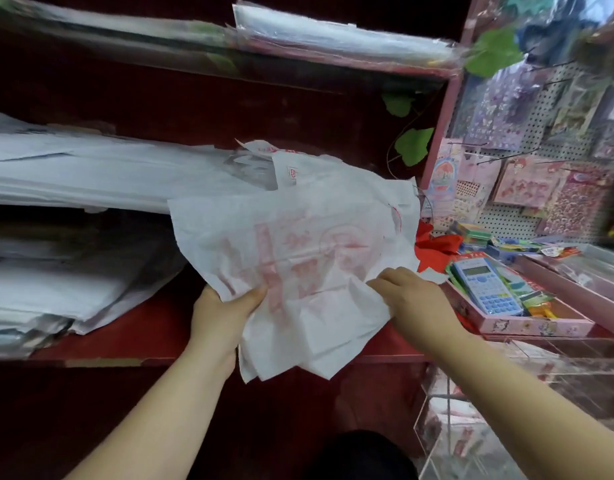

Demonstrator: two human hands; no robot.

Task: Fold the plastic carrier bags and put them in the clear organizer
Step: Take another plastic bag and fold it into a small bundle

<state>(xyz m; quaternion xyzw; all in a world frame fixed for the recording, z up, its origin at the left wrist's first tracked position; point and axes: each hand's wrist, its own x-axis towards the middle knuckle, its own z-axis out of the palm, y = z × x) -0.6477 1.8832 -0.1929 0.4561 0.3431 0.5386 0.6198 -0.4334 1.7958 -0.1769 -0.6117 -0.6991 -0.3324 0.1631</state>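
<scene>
Left hand [226, 308] and right hand [411, 299] pinch the carrier bags [298, 251] by their lower edge, left of the clear organizer [527, 386]; limp, slippery film, perhaps several layers: hold corners.

Small stationery and gift shop. Cues: white pegboard [537, 133] with sticker sheets [499, 123] hung on hooks, pink cartoon-print packs below them. Blue calculator [485, 285] in pink display tray [537, 325], small coloured stationery packs beside it. Dark red shelving [143, 327] stacked with large white paper sheets [91, 168]; clear-wrapped sheet stock [333, 32] on top shelf. Clear organizer [558, 375] at lower right. Artificial vine leaves [413, 145] as decoration.
</scene>
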